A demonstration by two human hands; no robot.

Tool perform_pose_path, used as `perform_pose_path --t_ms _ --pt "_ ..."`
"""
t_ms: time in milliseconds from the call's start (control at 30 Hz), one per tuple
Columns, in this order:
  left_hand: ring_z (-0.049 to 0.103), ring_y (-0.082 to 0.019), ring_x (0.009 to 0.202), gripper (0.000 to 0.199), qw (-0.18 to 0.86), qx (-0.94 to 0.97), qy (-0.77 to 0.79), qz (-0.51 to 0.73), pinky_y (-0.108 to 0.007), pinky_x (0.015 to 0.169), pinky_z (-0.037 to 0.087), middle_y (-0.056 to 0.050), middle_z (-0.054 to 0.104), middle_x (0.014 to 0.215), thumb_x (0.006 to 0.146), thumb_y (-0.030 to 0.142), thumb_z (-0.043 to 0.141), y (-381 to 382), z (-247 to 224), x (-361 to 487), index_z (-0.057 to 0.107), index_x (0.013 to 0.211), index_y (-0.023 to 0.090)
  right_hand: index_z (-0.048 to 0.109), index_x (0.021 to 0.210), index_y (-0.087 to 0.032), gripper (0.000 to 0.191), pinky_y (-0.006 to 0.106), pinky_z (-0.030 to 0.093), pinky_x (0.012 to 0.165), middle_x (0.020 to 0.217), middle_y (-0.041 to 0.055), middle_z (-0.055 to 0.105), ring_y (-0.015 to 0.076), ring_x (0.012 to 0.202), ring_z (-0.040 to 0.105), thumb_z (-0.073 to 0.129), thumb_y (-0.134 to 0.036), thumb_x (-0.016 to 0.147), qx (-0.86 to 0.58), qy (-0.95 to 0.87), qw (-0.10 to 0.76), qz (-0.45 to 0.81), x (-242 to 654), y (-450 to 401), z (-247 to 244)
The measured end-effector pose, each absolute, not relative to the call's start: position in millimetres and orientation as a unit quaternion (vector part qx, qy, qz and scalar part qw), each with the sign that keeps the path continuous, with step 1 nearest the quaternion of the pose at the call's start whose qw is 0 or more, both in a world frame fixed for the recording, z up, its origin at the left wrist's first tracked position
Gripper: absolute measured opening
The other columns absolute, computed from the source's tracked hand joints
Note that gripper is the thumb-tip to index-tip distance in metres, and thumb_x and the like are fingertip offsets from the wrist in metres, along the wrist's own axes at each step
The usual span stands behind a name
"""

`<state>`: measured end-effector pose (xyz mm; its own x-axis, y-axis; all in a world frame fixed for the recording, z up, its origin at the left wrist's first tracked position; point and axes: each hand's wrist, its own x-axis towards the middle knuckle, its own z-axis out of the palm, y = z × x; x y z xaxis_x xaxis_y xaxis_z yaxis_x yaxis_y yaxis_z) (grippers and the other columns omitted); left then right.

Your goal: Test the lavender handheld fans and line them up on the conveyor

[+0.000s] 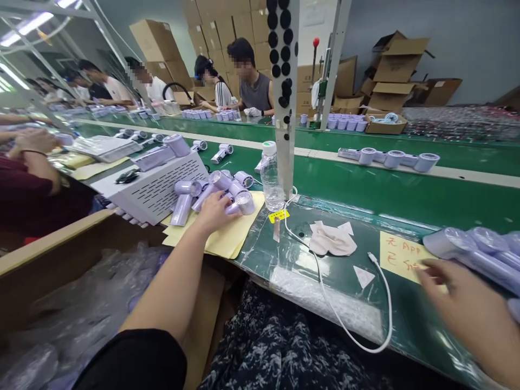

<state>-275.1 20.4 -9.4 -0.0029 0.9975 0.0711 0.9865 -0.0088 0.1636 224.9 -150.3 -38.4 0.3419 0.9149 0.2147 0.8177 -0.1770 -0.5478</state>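
Head view, left hand (215, 212): it touches the pile of lilac devices (221, 180) on the yellow sheets (235, 238); I cannot tell if your fingers close around one
Head view, right hand (459, 306): it is blurred, your fingers bent by the yellow note (400, 252), near more lilac devices (450, 242); its grip I cannot tell
White cable (390, 314): it lies between your hands

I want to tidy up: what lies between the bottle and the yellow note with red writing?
The head view shows a pale crumpled cloth-like piece, white scraps and part of the white cable between the bottle and the note.
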Motion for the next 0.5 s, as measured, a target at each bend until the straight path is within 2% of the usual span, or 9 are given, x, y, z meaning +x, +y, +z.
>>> perform_pose_path --t_ms 33,67,133,200,300,500 --pt "0.042 -0.043 0.143 0.042 0.037 0.716 0.692 0.079 -0.052 0.119 0.035 -0.02 0.05 0.149 0.075 0.051 0.07 23 -10 -275 0.068 0.1 0.018 0.067 0.084 -0.028 0.026 0.051 0.048 0.065 0.085 0.0162 0.074 0.0353 0.071 0.067 0.059 -0.052 0.086 -0.772 -0.574 0.242 0.123 207 -141 -41" --pt "0.047 -0.042 0.138 0.044 0.041 0.725 0.684 0.075 -0.051 0.117 0.039 -0.02 0.053 0.144 0.074 0.054 0.069 24 -11 -275 0.068 0.099 0.018 0.067 0.085 -0.026 0.029 0.049 0.049 0.067 0.086 0.0143 0.074 0.0346 0.074 0.068 0.056 -0.053 0.088 -0.761 -0.597 0.208 0.148 189 -132 -44" --pt "0.052 -0.042 0.13 0.051 0.051 0.736 0.672 0.063 -0.051 0.112 0.043 -0.021 0.056 0.135 0.07 0.06 0.069 24 -10 -275 0.069 0.098 0.018 0.064 0.09 -0.023 0.029 0.045 0.047 0.067 0.096 0.0159 0.072 0.0354 0.084 0.068 0.053 -0.049 0.091 -0.757 -0.619 0.178 0.11 160 -118 -50" --pt "0.052 -0.043 0.128 0.057 0.062 0.743 0.664 0.049 -0.052 0.111 0.043 -0.022 0.057 0.13 0.066 0.066 0.068 22 -9 -275 0.071 0.096 0.017 0.06 0.091 -0.022 0.023 0.04 0.041 0.063 0.1 0.0169 0.068 0.0339 0.084 0.066 0.048 -0.04 0.094 -0.756 -0.627 0.171 0.08 146 -110 -55" --pt "0.052 -0.043 0.129 0.06 0.08 0.755 0.65 0.03 -0.051 0.111 0.043 -0.02 0.058 0.13 0.066 0.07 0.064 15 -7 -272 0.072 0.096 0.018 0.053 0.086 -0.023 0.015 0.038 0.039 0.065 0.097 0.0136 0.067 0.0296 0.081 0.065 0.044 -0.031 0.094 -0.75 -0.626 0.19 0.091 150 -112 -57" --pt "0.065 -0.038 0.106 0.053 0.111 0.767 0.632 -0.009 -0.047 0.096 0.051 -0.016 0.065 0.113 0.069 0.065 0.065 -14 3 -246 0.073 0.095 0.02 0.046 0.094 -0.026 0.019 0.035 0.046 0.066 0.075 0.0041 0.07 0.0247 0.069 0.066 0.041 -0.043 0.098 -0.749 -0.582 0.28 0.147 170 -127 -58"
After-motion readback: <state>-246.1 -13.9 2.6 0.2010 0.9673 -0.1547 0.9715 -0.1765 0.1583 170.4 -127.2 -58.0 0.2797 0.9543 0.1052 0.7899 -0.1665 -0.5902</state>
